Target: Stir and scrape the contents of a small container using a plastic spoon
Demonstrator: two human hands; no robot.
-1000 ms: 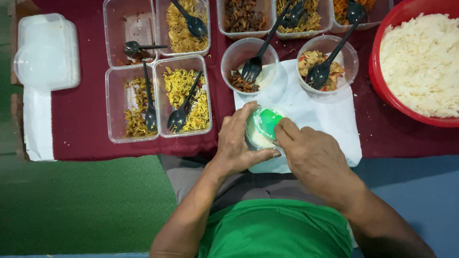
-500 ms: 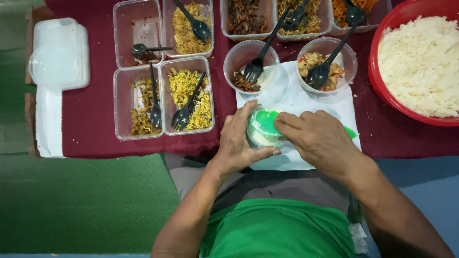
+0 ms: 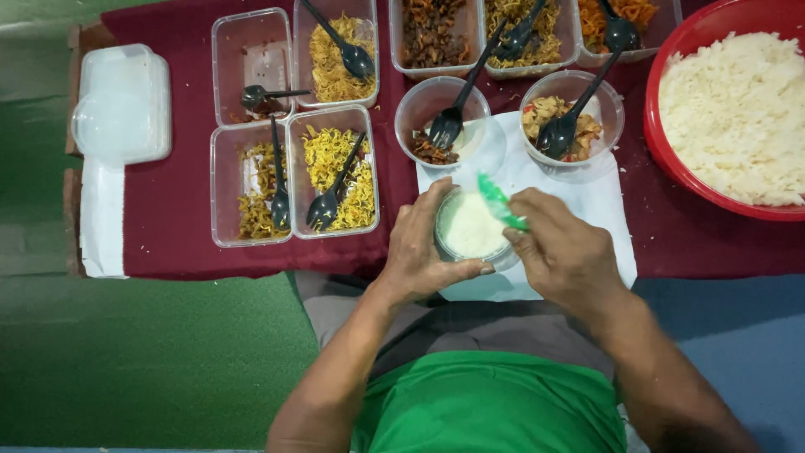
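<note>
My left hand wraps around a small clear bowl packed with white rice, which rests on a sheet of white paper. My right hand holds a green spoon whose blade lies over the bowl's right rim. Just beyond the paper's far edge stand two round clear tubs, one with dark bits and a black spoon, one with a mixed side dish and a black spoon.
A big red basin of white rice sits at the right. Several rectangular clear tubs of yellow noodles and fried sides with black spoons fill the maroon cloth. A stack of clear lids lies at far left.
The green spoon, earlier pressed flat over the bowl's top under my right hand, is now lifted to the rim, and the packed rice surface shows.
</note>
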